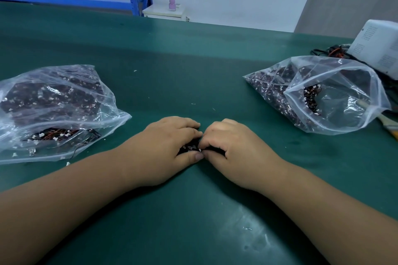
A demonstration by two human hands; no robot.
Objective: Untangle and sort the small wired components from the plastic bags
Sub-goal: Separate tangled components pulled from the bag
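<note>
On my feed both arms are bare, with nothing worn on them that I can see. The left hand (165, 146) and right hand (232, 148) are broad and rounded, with short, thick fingers (185, 123). Back from the fingers, the left forearm (75, 196) and right forearm (323, 206) run uncovered and smooth to the frame's edge. The left thumb (193, 157) ends in a short, blunt nail.

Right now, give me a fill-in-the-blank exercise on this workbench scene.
The left hand and right hand pinch a wire bundle on a ____ mat.
____ plastic bags lie on it: the left bag and the right bag.
The right bag's mouth gapes ____.
Missing: green; two; open.
</note>
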